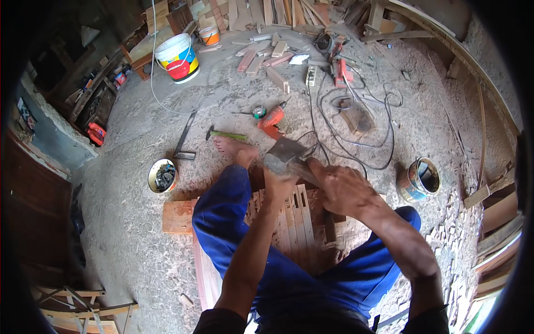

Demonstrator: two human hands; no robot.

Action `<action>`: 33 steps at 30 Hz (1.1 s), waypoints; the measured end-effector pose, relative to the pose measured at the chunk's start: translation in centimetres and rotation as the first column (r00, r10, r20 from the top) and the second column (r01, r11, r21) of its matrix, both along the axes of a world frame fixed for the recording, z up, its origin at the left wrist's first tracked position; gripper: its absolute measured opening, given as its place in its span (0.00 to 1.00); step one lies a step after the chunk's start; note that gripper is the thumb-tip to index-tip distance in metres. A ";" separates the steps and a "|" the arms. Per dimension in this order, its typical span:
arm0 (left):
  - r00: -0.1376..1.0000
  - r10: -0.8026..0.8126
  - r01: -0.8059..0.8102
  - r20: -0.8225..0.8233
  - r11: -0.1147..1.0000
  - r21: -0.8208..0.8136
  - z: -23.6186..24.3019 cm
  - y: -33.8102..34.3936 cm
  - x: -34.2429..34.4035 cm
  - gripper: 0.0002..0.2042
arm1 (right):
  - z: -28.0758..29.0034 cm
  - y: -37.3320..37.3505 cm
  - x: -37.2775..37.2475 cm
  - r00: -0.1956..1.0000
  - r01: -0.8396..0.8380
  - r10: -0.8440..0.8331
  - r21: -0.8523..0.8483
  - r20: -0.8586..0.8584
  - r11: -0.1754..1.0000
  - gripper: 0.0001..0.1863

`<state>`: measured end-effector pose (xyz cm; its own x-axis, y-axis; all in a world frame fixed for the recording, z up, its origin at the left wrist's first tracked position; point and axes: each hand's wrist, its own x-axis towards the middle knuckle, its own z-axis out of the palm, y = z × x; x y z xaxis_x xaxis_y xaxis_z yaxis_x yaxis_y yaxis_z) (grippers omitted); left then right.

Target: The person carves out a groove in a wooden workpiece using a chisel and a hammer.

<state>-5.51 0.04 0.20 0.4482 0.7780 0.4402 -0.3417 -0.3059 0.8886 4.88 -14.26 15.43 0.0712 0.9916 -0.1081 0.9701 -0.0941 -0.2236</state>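
My right hand (347, 190) is closed round the handle of a mallet with a blocky grey head (285, 155). The head is tilted and hangs right over my left hand (280, 185), whose fingers are curled closed. Whatever my left hand grips is hidden behind the mallet head. Below the hands, between my knees, several pale wooden strips (300, 222) lie side by side, with long slots cut near their far ends. They rest on a reddish wooden block (179, 217) that sticks out at the left.
Ahead lie a hammer (229, 135), an orange power drill (271, 119), a metal square (186, 142) and looping black cables (356, 150). A small bucket of hardware (163, 176) stands left, a tin (420, 179) right. Farther off are a paint bucket (178, 58) and wood offcuts (266, 58).
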 end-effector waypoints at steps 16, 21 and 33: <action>0.984 -0.074 0.056 -0.164 0.992 -0.111 -2.2 4.0 1.8 0.04 | 1.9 3.9 0.5 0.992 0.055 -0.063 0.077 0.106 0.996 0.27; 0.981 -0.031 0.042 0.190 0.998 -0.051 0.3 -0.9 0.6 0.10 | 0.9 -0.3 1.2 0.994 0.038 -0.038 -0.002 -0.105 0.999 0.33; 0.982 0.014 -0.039 -0.187 0.991 -0.130 -2.7 2.9 2.3 0.04 | 8.9 4.9 0.4 0.976 0.148 0.018 0.728 -0.215 0.670 0.32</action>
